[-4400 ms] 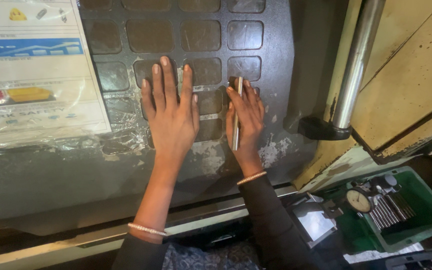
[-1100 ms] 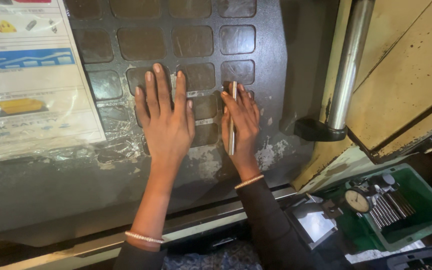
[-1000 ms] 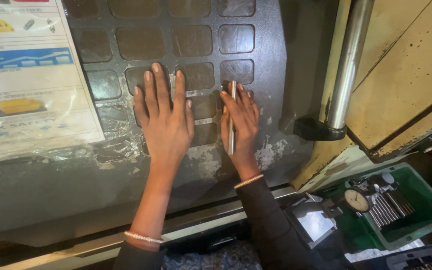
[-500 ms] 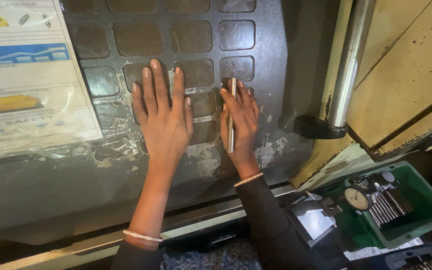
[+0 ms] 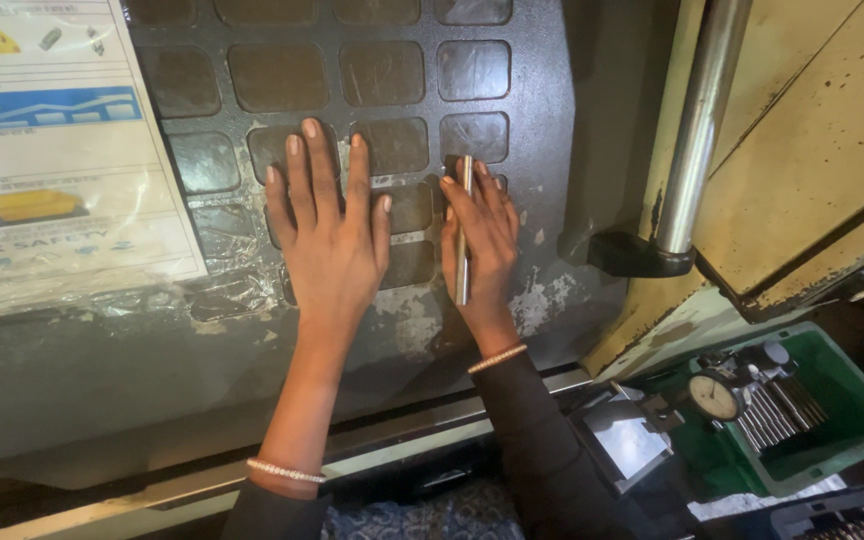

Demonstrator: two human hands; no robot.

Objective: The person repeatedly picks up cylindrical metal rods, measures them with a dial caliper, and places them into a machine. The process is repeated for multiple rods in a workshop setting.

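Head view: the left hand (image 5: pixel 327 235) lies flat, fingers spread, holding nothing, on the dark panel (image 5: pixel 542 150). The right hand (image 5: pixel 482 245), fingers straight, presses one metal rod (image 5: pixel 463 230) upright against the panel. Two hands, one rod.

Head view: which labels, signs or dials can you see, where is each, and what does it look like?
Poster: top left on the dark panel, left of the left hand; rectangular, white with blue band, yellow and red pictures, under crinkled clear plastic.
Dial gauge: lower right in the green tray; round white face, dark rim.
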